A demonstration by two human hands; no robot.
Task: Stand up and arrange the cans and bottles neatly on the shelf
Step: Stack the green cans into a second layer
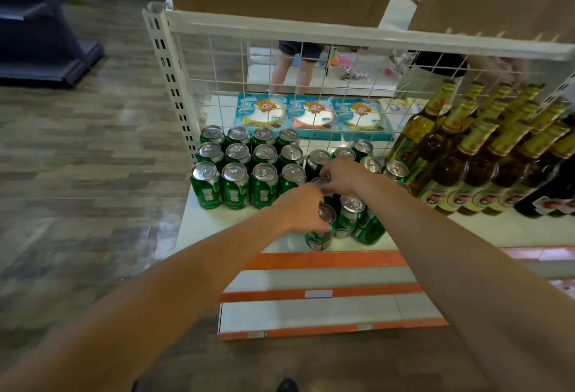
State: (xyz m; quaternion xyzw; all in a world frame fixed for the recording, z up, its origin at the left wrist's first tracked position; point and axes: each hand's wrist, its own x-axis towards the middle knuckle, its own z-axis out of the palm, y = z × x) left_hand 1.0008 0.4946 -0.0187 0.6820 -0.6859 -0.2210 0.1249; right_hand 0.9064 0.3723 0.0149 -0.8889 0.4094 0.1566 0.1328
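Brown wood floor (pixel 77 173) runs under the white metal shelf (pixel 211 226). At the shelf's front I see my left hand (pixel 298 209) wrapped round a green drink can with a silver top (pixel 319 236). Just behind it, my right hand (pixel 340 173) grabs the top of another green can (pixel 320 182). To the left, twelve green cans (pixel 236 170) stand in neat rows. On the right stand tall brown glass bottles with gold necks (pixel 466 161). Farther back is a white wire grid (pixel 217 80).
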